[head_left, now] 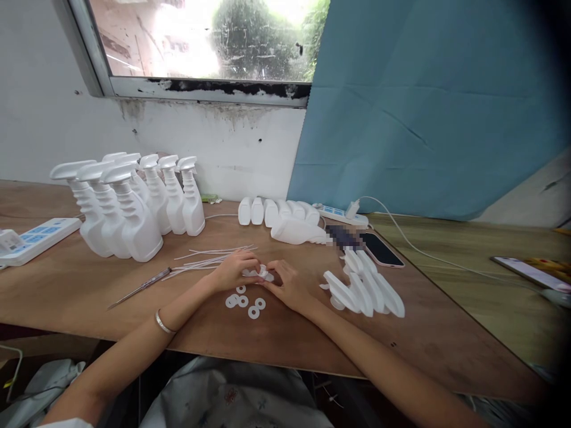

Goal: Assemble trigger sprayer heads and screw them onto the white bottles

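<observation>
My left hand (236, 270) and my right hand (291, 289) meet at the middle of the table. Their fingers and thumbs close on a small white plastic part (263, 273); its exact shape is partly hidden by the fingertips. Just below the hands lie several flat white ring washers (254, 312). Thin white dip tubes (196, 261) are spread to the left of my left hand, beside a screwdriver (141, 287). White trigger sprayer heads (357, 294) lie in a group to the right of my right hand.
Assembled white spray bottles (141, 229) stand at the left near a power strip (42, 239). Other white bottles (294, 230) lie at the back middle. Further right are a phone (382, 249), another power strip (343, 215) and a trailing white cable (414, 252).
</observation>
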